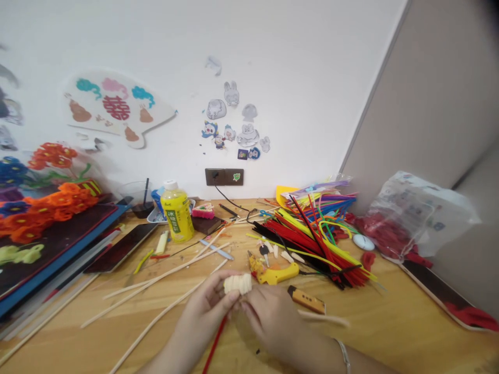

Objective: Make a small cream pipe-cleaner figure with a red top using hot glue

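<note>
My left hand (206, 311) and my right hand (268, 324) meet low in the middle of the view, both pinching a cream, ribbed pipe-cleaner piece (237, 283). A red pipe-cleaner stem (215, 344) runs down from between my hands. Just beyond my right hand lies a yellow hot glue gun (275, 274). A small tan-and-black utility tool (307, 300) sits beside that hand. Long pale wooden sticks (163, 283) lie to the left of my hands. A thin bracelet (343, 356) circles my right wrist.
A large heap of red, black, yellow and blue pipe cleaners (315, 244) fills the table's right side. A yellow drink bottle (177, 213) stands at the back. Orange and blue pipe-cleaner flowers (42, 213) lie on a dark board at left; a plastic bag (413, 215) sits at right.
</note>
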{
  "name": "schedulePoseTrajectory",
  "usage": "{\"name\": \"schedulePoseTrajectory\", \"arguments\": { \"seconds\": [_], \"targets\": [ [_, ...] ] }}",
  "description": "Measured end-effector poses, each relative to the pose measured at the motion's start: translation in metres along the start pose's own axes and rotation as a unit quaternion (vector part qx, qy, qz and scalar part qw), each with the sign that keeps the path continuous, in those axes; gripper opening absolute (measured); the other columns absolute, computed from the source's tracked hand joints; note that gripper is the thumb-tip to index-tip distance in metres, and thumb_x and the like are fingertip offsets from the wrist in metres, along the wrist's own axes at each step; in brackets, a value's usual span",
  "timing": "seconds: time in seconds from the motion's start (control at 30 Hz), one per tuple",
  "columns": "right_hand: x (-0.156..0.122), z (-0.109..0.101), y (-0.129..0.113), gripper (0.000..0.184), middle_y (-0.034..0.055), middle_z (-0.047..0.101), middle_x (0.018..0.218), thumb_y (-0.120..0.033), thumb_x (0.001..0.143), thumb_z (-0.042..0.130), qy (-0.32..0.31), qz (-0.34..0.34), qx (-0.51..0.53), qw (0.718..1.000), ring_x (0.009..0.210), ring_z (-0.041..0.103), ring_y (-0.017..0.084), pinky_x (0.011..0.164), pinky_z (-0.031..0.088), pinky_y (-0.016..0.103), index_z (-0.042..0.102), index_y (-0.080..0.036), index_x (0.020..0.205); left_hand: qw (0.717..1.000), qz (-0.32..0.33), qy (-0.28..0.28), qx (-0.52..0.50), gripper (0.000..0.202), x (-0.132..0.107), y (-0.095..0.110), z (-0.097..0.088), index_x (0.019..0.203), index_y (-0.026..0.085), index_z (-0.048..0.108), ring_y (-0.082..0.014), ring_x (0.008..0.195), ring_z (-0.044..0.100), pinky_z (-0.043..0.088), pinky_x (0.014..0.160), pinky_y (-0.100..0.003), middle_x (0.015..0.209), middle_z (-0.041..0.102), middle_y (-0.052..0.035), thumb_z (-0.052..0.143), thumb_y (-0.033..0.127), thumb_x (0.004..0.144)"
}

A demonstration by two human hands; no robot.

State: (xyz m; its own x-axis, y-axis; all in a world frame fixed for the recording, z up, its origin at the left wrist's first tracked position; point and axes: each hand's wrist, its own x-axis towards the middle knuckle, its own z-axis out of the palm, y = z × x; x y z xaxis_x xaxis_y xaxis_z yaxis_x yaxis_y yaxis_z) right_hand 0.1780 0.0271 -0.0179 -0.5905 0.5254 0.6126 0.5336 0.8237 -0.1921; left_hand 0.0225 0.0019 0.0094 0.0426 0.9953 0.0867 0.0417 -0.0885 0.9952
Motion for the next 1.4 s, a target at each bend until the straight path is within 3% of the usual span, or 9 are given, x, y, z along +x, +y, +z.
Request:
{"name": "schedulePoseTrajectory", "arguments": {
  "seconds": [0.1, 0.23, 0.33, 0.43, 0.53, 0.67, 0.93, 1.2, 1.4],
  "targets": [
    [0.000, -0.003, -0.003, 0.031, 0.0050, 0.060, 0.061, -0.016, 0.092, 0.029, 0.010, -0.040, -0.066, 0.997, 0.052, 0.054, 0.017, 0.047, 0.034, 0.029, 0.055, -0.016, 0.075, 0.994, 0.040, 0.018, 0.100, 0.022, -0.002, -0.001, -0.002, 0.095, 0.020, 0.062, -0.0226, 0.078, 0.061, 0.047, 0.071, -0.031, 0.087, 0.068, -0.0055, 0.061, 0.031, 0.076],
    [-0.003, -0.003, -0.006, 0.029, 0.0024, 0.055, 0.056, -0.012, 0.091, 0.032, 0.034, -0.075, -0.101, 0.992, 0.049, 0.049, 0.016, 0.045, 0.030, 0.030, 0.052, -0.016, 0.071, 0.978, 0.053, 0.033, 0.197, 0.021, -0.004, 0.000, -0.004, 0.096, 0.020, 0.064, -0.0267, 0.083, 0.063, 0.046, 0.077, -0.035, 0.092, 0.071, -0.0083, 0.059, 0.026, 0.077],
    [-0.004, -0.004, -0.006, 0.029, 0.0020, 0.054, 0.056, -0.011, 0.092, 0.033, 0.045, -0.085, -0.083, 0.992, 0.051, 0.049, 0.016, 0.046, 0.031, 0.030, 0.054, -0.016, 0.073, 0.975, 0.051, 0.023, 0.215, 0.020, -0.003, 0.003, -0.004, 0.094, 0.021, 0.067, -0.0284, 0.085, 0.064, 0.046, 0.078, -0.035, 0.091, 0.073, -0.0080, 0.061, 0.024, 0.075],
    [-0.002, -0.009, -0.005, 0.023, 0.0046, 0.060, 0.069, -0.015, 0.092, 0.037, 0.044, -0.088, -0.074, 0.992, 0.060, 0.051, 0.017, 0.052, 0.037, 0.030, 0.058, -0.016, 0.082, 0.977, 0.055, -0.008, 0.206, 0.019, -0.002, 0.005, -0.004, 0.092, 0.023, 0.068, -0.0279, 0.088, 0.064, 0.046, 0.080, -0.034, 0.094, 0.074, -0.0065, 0.060, 0.023, 0.075],
    [0.003, -0.018, -0.004, 0.017, 0.0075, 0.063, 0.090, -0.019, 0.091, 0.043, 0.075, -0.068, -0.037, 0.994, 0.076, 0.054, 0.018, 0.064, 0.043, 0.031, 0.060, -0.019, 0.087, 0.981, 0.049, -0.043, 0.182, 0.020, -0.001, 0.008, -0.003, 0.093, 0.022, 0.069, -0.0260, 0.085, 0.065, 0.047, 0.077, -0.032, 0.094, 0.074, -0.0062, 0.061, 0.022, 0.074],
    [0.006, -0.027, -0.004, 0.017, 0.0075, 0.063, 0.097, -0.020, 0.090, 0.045, 0.067, -0.033, 0.093, 0.993, 0.086, 0.055, 0.018, 0.072, 0.047, 0.031, 0.062, -0.019, 0.090, 0.990, 0.032, -0.069, 0.120, 0.019, 0.002, 0.008, -0.002, 0.090, 0.019, 0.068, -0.0235, 0.077, 0.064, 0.048, 0.070, -0.030, 0.086, 0.074, -0.0059, 0.063, 0.022, 0.072],
    [0.006, -0.023, 0.001, 0.013, 0.0054, 0.061, 0.087, -0.023, 0.086, 0.052, 0.070, 0.059, 0.250, 0.964, 0.084, 0.058, 0.016, 0.076, 0.047, 0.029, 0.063, -0.018, 0.081, 0.993, 0.018, -0.083, 0.081, 0.018, 0.001, 0.003, -0.001, 0.089, 0.017, 0.067, -0.0223, 0.079, 0.063, 0.047, 0.070, -0.029, 0.086, 0.073, -0.0061, 0.064, 0.024, 0.072],
    [0.005, -0.020, 0.003, 0.011, 0.0026, 0.058, 0.076, -0.021, 0.083, 0.056, 0.055, 0.116, 0.285, 0.950, 0.074, 0.055, 0.015, 0.068, 0.045, 0.026, 0.062, -0.017, 0.075, 0.987, 0.026, -0.098, 0.128, 0.016, -0.003, 0.001, 0.003, 0.089, 0.017, 0.066, -0.0202, 0.076, 0.062, 0.047, 0.069, -0.026, 0.084, 0.071, -0.0050, 0.062, 0.023, 0.075],
    [0.009, -0.020, 0.009, 0.009, 0.0021, 0.060, 0.072, -0.022, 0.077, 0.062, 0.035, 0.174, 0.352, 0.919, 0.070, 0.056, 0.015, 0.066, 0.044, 0.026, 0.064, -0.017, 0.070, 0.982, 0.045, -0.096, 0.155, 0.016, -0.004, 0.000, 0.003, 0.090, 0.017, 0.064, -0.0188, 0.073, 0.062, 0.048, 0.066, -0.025, 0.083, 0.069, -0.0045, 0.057, 0.022, 0.077]
  ]
}}
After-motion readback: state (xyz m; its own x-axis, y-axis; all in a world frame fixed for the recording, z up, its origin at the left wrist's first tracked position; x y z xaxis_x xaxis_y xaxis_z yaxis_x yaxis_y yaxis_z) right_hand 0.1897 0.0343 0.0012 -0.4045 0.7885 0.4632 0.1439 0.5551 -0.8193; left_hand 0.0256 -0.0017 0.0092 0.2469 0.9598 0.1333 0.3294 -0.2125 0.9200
